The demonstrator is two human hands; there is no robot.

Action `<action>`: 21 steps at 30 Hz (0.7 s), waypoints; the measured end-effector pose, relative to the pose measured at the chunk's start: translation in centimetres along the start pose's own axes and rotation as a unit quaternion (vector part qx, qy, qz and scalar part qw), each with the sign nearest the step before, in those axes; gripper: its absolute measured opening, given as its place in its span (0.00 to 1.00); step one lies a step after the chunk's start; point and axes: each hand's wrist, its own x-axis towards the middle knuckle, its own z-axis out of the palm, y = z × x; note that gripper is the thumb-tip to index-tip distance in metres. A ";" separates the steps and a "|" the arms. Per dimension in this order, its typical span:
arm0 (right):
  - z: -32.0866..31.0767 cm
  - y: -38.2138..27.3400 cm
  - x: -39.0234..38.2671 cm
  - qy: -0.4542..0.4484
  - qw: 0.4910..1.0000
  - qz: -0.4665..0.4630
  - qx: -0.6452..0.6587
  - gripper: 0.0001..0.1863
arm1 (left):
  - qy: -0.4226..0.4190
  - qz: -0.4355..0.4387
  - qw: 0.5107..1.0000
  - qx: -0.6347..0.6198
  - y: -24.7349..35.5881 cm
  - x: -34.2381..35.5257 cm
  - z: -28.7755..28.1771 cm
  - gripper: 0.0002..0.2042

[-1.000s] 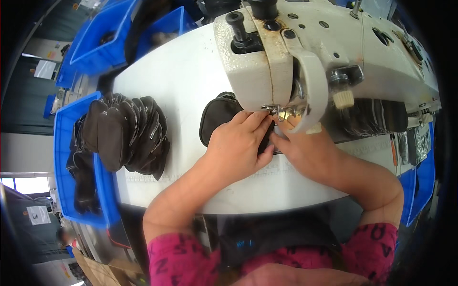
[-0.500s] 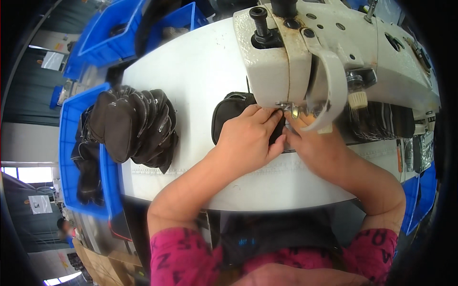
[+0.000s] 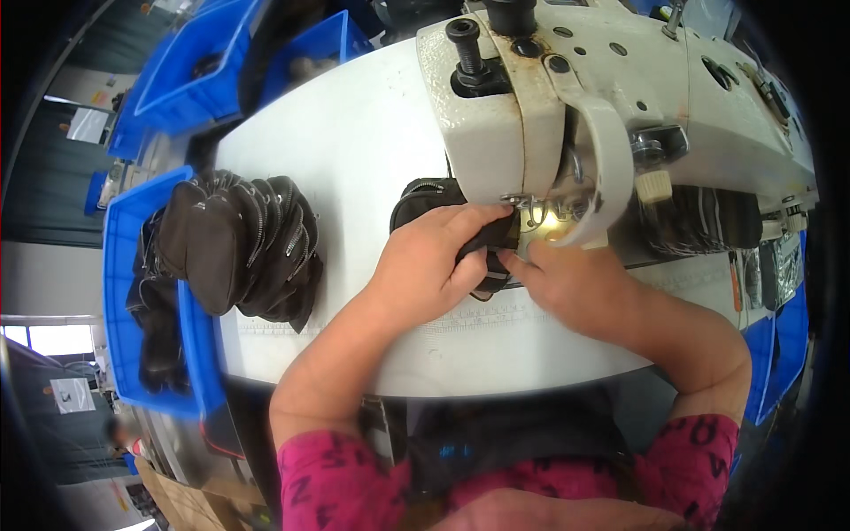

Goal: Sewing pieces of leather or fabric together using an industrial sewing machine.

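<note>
A black zippered pouch [image 3: 427, 196] lies on the white sewing table, just left of the needle area of a sewing machine [image 3: 496, 133]. My left hand [image 3: 429, 261] is closed on the pouch, fingers bent over its near side and index fingertip close to the presser foot [image 3: 517, 202]. My right hand [image 3: 580, 279] pinches the pouch's right edge with thumb and fingertips, in front of the lit needle plate [image 3: 537, 221]. Part of the pouch is hidden beneath my left hand, and some right fingers are blurred.
A heap of black zippered pouches [image 3: 239, 243] stands at the left, partly over a blue bin [image 3: 199, 354] holding more. Further dark pouches [image 3: 695, 219] sit under the machine arm. Ruler markings [image 3: 469, 320] run along the near table. Blue bins [image 3: 199, 84] stand at the far left.
Both hands have drawn slightly left and nearer, and the pouch's right edge has come away from the needle. The lit needle plate now shows. My right fingers have moved back from the presser foot.
</note>
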 end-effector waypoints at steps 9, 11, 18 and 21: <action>0.3 0.0 -0.1 0.000 1.000 -0.018 -0.011 0.19 | 0.128 0.019 0.976 0.176 0.7 1.0 3.1 0.23; 0.5 -0.1 -0.2 0.011 1.000 -0.021 0.004 0.17 | 0.135 0.012 0.977 0.167 0.1 1.2 3.8 0.21; 1.6 -0.6 0.1 0.091 0.989 -0.102 -0.053 0.11 | 0.123 0.073 0.985 0.095 -1.7 1.2 3.3 0.14; 1.8 -0.9 0.0 0.106 0.986 -0.115 -0.055 0.10 | 0.089 0.066 0.993 0.041 -1.5 1.4 2.8 0.13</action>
